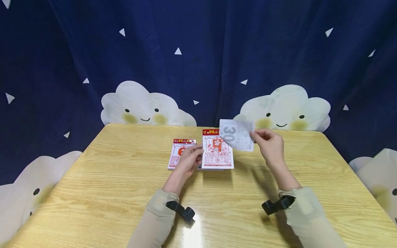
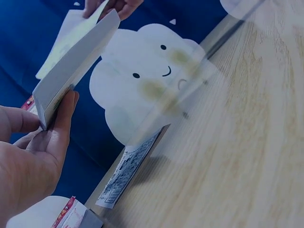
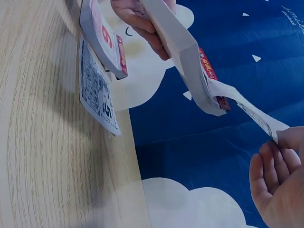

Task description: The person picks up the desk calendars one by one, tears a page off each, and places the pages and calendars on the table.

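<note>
My left hand (image 1: 188,160) grips a thick tear-off calendar (image 1: 217,160) by its left side, raised above the table. Its front page shows red print and a red 1 under a red header strip. Between thumb and fingers, my right hand (image 1: 270,144) pinches a thin calendar sheet (image 1: 238,136) by its right edge; a grey 30 shows on it sideways. In the right wrist view this sheet stretches from the header end of the calendar to my right fingertips. A second calendar (image 3: 102,38) with a red 6 lies left, partly behind my left hand.
A loose printed sheet (image 3: 97,90) with a dark 5 lies on the wooden table (image 1: 124,193) beside the second calendar, below the raised one. Behind the table's far edge hangs a dark blue curtain (image 1: 198,75) with cloud shapes.
</note>
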A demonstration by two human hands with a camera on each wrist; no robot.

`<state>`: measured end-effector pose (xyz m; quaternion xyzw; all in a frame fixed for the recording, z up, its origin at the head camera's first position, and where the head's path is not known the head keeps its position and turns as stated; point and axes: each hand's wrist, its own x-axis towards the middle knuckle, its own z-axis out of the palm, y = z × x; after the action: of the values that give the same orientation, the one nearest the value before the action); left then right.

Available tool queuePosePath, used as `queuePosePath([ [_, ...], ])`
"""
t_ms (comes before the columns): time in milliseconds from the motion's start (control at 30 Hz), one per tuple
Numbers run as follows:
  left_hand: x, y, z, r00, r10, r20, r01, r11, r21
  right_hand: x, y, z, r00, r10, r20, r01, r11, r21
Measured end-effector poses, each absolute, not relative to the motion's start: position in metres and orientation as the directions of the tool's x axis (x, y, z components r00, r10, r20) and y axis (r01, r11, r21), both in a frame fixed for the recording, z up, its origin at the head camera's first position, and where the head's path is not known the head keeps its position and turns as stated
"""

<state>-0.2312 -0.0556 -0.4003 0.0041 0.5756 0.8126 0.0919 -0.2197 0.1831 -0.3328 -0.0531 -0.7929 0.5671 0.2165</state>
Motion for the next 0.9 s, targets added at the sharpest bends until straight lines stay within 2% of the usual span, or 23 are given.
queuePosePath([
  [300,-0.234,-0.060,-0.403,-0.987,0.110,-0.114,-0.145,-0.334,0.931,-0.221,0.190,-0.328,-0.871,0.428,0.242,-0.175,0.191,-0.966],
  [767,-0.234,-0.060,-0.403,-0.987,0.114,-0.117,-0.149,-0.339,0.929,-0.222,0.197,-0.328,-0.844,0.487,0.227,-0.142,0.205,-0.968],
  [900,-0.235,-0.063,-0.404,-0.988,0.096,-0.120,-0.146,-0.347,0.926,-0.222,0.200,-0.326,-0.829,0.512,0.225,-0.182,0.133,-0.974],
])
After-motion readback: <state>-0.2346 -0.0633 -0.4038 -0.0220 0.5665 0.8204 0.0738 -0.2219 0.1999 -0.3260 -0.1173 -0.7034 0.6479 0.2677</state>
